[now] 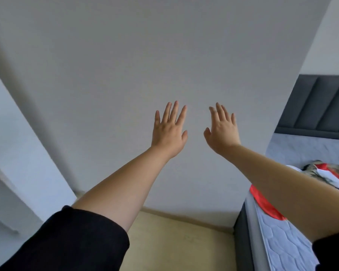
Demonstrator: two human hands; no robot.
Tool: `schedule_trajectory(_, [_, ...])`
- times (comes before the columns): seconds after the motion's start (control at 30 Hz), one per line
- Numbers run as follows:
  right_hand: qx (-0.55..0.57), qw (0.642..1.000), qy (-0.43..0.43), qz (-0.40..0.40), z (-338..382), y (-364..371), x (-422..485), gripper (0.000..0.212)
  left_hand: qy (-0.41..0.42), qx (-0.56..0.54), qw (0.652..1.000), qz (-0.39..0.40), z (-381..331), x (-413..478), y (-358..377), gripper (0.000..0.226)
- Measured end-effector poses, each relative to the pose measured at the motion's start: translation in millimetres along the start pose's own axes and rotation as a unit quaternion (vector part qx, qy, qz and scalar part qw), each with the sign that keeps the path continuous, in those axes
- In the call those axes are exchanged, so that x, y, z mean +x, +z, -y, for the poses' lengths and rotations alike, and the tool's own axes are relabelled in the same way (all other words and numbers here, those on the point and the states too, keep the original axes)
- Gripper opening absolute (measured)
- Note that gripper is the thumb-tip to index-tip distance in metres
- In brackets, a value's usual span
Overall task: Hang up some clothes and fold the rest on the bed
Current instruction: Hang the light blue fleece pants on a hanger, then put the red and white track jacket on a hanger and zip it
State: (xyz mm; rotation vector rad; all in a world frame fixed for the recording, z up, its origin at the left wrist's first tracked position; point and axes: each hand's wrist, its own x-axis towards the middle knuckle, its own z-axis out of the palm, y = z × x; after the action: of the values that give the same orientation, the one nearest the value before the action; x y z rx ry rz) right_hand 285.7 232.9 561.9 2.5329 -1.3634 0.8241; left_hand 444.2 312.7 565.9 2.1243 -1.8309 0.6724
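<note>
Hands up in front of a plain white wall (125, 65), both arms stretched out, backs of hands facing the camera. Left hand (169, 132): fingers straight and spread, holding nothing. Right hand (221, 132): fingers straight, closer together, also holding nothing. Hands sit side by side with a gap between them; can't tell whether the fingertips touch the wall or stop short of it. Black sleeves (76, 239) pushed up past the elbows. Clothes (325, 173) lie in a heap on the bed (282, 237) at lower right, well apart from both hands, partly hidden behind the right forearm: red and white fabric, plus something patterned that's too blurred to make out. Dark padded headboard (321, 102) behind the bed. Pale floor (174, 241) below.
</note>
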Motion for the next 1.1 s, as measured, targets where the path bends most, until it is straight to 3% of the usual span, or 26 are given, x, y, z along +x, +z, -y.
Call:
schedule_trajectory(0.23, [-0.061,0.996,-0.008,0.067,-180,64,29,0.073,-0.003,-0.040,0.997,0.065,-138,90,117,0.072])
schedule_trajectory(0.4, [-0.107,0.990,-0.053,0.079,-268,119,25,0.075,0.020,-0.048,0.993,0.111,-201,120,192,0.072])
schedule_trajectory(0.6, [-0.141,0.987,-0.063,0.032,-332,195,-1,0.078,0.035,-0.037,0.993,0.105,-246,119,271,0.073])
schedule_trajectory(0.93, [-0.184,0.970,-0.152,-0.054,-405,332,-71,0.076,0.044,-0.039,0.998,0.035,-301,78,428,0.072])
schedule_trajectory(1.1, [-0.117,0.986,-0.117,-0.011,-451,361,-115,0.074,0.002,-0.093,0.995,0.038,-368,46,479,0.071])
